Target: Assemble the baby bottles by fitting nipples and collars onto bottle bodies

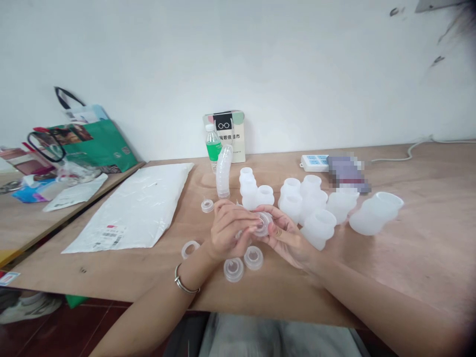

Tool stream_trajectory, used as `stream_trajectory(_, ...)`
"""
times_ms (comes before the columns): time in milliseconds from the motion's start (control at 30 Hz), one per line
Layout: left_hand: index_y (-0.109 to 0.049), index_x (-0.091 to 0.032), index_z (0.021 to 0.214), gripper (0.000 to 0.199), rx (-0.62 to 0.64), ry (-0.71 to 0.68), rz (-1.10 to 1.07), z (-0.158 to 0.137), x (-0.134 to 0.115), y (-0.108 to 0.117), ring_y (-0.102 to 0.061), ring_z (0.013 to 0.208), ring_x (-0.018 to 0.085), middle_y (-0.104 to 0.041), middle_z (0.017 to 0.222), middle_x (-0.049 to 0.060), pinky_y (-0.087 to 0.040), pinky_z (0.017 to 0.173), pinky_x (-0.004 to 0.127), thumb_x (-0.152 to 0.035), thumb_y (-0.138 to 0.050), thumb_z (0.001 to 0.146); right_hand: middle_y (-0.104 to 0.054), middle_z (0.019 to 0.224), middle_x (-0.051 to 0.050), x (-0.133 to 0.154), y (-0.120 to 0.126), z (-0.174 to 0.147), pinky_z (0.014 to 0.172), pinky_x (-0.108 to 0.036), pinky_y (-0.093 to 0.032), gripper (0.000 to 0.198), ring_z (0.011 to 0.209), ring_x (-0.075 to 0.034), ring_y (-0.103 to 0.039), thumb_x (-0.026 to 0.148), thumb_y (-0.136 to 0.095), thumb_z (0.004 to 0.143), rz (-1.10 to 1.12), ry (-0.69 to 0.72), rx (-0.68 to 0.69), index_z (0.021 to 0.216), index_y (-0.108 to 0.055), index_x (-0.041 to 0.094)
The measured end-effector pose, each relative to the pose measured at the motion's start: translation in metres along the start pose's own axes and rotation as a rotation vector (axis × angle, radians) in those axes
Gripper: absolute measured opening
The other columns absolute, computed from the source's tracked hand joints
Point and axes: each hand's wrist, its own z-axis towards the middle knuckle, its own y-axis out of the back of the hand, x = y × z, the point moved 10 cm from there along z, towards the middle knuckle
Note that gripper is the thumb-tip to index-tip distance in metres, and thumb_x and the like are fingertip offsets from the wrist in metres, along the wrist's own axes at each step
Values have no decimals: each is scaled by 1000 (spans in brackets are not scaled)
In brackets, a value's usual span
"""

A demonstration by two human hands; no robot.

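You grip the clear cap (266, 226) between left hand (231, 227) and right hand (288, 239), fingers of both closed on it, above the bench (427, 228); most white cups (319, 229) stand nearer the right.

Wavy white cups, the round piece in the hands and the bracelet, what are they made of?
Wavy white cups: maybe silicone or plastic with a satiny finish, since they look smooth and milky. Round piece: probably plastic, a little glossy, as it looks see-through with pale rims. Bracelet: likely polished metal, because it is silvery and shiny.
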Motion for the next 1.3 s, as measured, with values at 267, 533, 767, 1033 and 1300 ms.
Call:
stream_trajectory(267, -62, -17, 87, 12, -13, 61, -53, 3, 5, 1, -62, 72, 16, -70, 80, 3, -44, 70, 36, -11, -60, 78, -66, 94, 0, 2, 0, 0, 79, -28, -52, 25, 86, -12, -63, 32, -71, 78, -15, 3, -49, 101, -61, 27)
stream_trajectory(533, -62, -17, 89, 13, 15, -28, 7, 4, -6, -2, -63, 72, 15, -70, 78, 3, -44, 69, 34, -11, -59, 78, -66, 91, 2, -1, 1, 0, 78, -25, -53, 27, 84, -10, -64, 31, -71, 78, 21, -17, -12, 103, -62, 26)
stream_trajectory(767, -62, -18, 81, 8, -73, 338, 127, 13, 61, 58, -59, 77, 15, -65, 81, 4, -47, 68, 28, -21, -55, 85, -66, 112, -6, 0, 6, -2, 84, -33, -51, 30, 96, -18, -66, 39, -61, 86, -42, -77, -27, 113, -55, 26)
stream_trajectory(1033, -64, -17, 77, 30, 658, 906, 338, -85, 144, 56, -54, 60, 14, -62, 66, 1, -39, 58, 26, -42, -50, 85, -72, 84, -2, -4, 3, -3, 76, -27, -51, 11, 76, -12, -66, 30, -59, 88, -125, -51, -40, 93, -63, 21)
stream_trajectory(1300, -60, -18, 100, 42, 723, 1036, 369, -103, 126, 72, -56, 64, 17, -62, 74, 2, -43, 61, 28, -54, -48, 83, -70, 77, -1, -3, 9, -1, 73, -27, -48, 13, 73, -12, -64, 32, -61, 86, -194, -42, -69, 88, -64, 20)
